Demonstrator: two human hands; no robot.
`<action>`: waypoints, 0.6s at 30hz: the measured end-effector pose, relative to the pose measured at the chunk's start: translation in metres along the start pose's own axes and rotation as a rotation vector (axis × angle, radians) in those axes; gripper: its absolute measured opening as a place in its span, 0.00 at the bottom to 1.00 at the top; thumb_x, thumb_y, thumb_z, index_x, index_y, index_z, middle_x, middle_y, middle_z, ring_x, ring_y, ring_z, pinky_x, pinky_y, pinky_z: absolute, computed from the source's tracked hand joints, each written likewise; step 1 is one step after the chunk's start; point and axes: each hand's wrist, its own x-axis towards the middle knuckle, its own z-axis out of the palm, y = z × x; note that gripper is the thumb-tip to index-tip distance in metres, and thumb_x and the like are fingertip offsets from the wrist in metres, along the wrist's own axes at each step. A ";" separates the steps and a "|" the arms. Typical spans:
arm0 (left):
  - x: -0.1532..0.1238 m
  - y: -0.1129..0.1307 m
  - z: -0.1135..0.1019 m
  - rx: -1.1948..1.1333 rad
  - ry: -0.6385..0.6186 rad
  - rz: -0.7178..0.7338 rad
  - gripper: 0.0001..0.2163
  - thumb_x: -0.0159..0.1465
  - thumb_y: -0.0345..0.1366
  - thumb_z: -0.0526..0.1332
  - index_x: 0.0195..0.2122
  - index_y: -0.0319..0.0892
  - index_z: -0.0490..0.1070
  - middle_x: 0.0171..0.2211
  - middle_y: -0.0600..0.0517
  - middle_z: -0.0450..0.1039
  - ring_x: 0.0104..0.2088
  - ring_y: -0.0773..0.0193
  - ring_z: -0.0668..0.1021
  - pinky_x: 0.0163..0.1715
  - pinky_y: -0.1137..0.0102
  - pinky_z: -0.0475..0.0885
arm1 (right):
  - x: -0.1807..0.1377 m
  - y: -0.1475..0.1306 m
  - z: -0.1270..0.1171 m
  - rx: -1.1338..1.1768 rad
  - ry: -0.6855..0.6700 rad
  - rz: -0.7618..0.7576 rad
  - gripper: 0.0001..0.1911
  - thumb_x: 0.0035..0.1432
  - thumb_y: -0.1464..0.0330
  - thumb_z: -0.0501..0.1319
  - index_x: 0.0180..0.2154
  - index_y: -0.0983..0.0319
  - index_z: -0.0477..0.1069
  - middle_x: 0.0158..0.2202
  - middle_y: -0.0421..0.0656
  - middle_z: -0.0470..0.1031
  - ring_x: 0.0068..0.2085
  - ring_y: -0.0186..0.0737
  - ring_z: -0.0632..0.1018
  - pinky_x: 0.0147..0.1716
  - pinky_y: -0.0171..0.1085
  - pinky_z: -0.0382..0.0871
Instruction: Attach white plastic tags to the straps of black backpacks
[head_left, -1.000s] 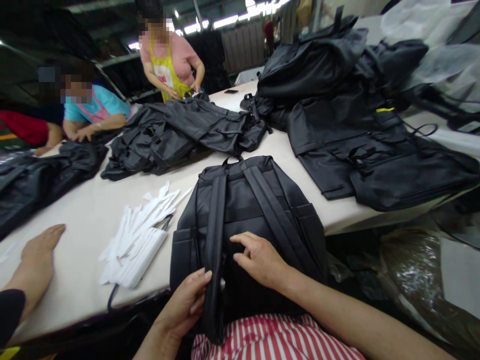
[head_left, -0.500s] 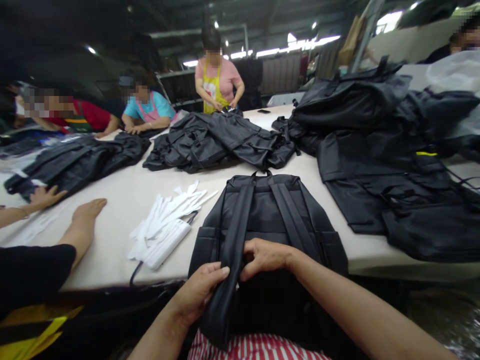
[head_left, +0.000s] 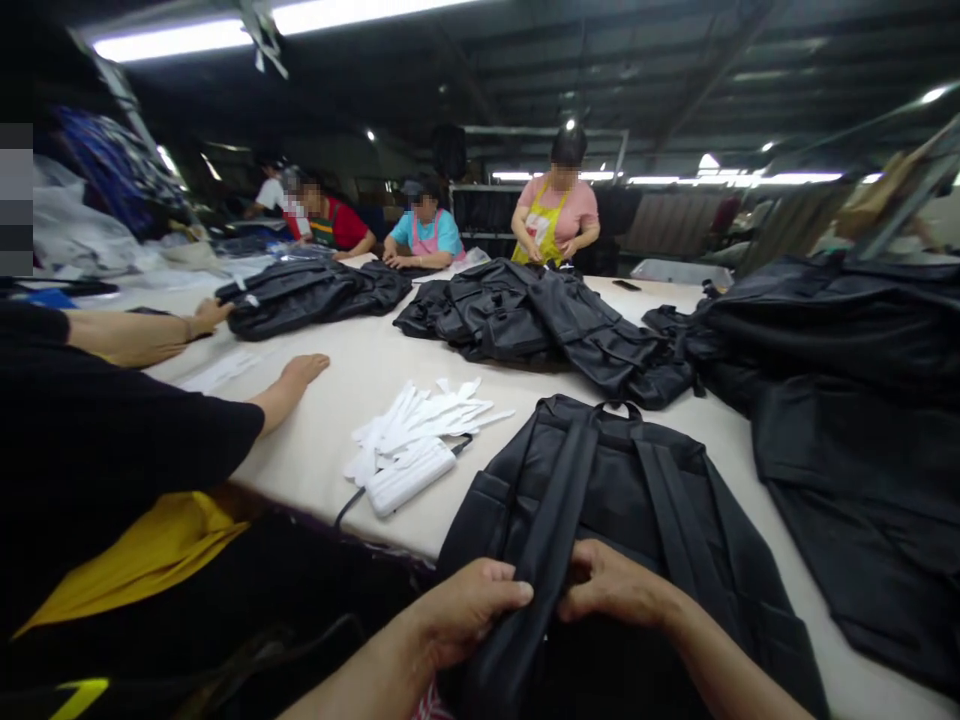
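A black backpack (head_left: 616,505) lies on the table edge before me, its shoulder straps facing up and its top loop pointing away. My left hand (head_left: 474,608) is closed around the lower part of the left shoulder strap (head_left: 561,500), thumb on top and fingers underneath. At the strap's right edge, my right hand (head_left: 621,585) is closed with bent fingers. Its fingertips reach behind the strap and are partly hidden. To the left of the backpack, a pile of white strips (head_left: 412,425) lies against a white box-like bar (head_left: 412,476) with a black cord.
Black bags are heaped at the table's middle (head_left: 517,310), right (head_left: 862,430) and far left (head_left: 300,295). A co-worker's black sleeve (head_left: 135,430) and hands reach over the pale table (head_left: 300,455) at left. Other people work along the far side. A phone (head_left: 626,286) lies there.
My view has turned left, so the scene sits further right in the picture. Both hands stay at the same strap. The nearby co-worker's arms show more fully.
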 end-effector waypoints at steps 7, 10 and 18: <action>0.005 -0.013 -0.020 0.421 0.122 0.155 0.10 0.53 0.40 0.58 0.29 0.39 0.73 0.22 0.54 0.70 0.20 0.68 0.68 0.20 0.74 0.60 | -0.020 -0.042 -0.024 -0.535 0.280 -0.002 0.13 0.48 0.66 0.61 0.38 0.59 0.75 0.36 0.44 0.76 0.38 0.42 0.75 0.39 0.34 0.66; 0.010 -0.021 -0.020 0.791 0.251 0.275 0.10 0.55 0.41 0.56 0.25 0.41 0.71 0.21 0.53 0.68 0.22 0.66 0.67 0.19 0.72 0.56 | 0.003 -0.074 -0.033 -0.791 0.504 -0.023 0.14 0.54 0.61 0.56 0.39 0.58 0.74 0.36 0.44 0.77 0.38 0.42 0.75 0.38 0.34 0.65; 0.021 -0.038 -0.027 0.969 0.211 0.280 0.11 0.56 0.43 0.56 0.29 0.42 0.72 0.23 0.50 0.71 0.21 0.64 0.68 0.18 0.71 0.56 | 0.193 -0.104 0.004 -1.200 0.394 -0.243 0.16 0.59 0.65 0.50 0.43 0.61 0.73 0.44 0.45 0.73 0.44 0.40 0.73 0.43 0.34 0.62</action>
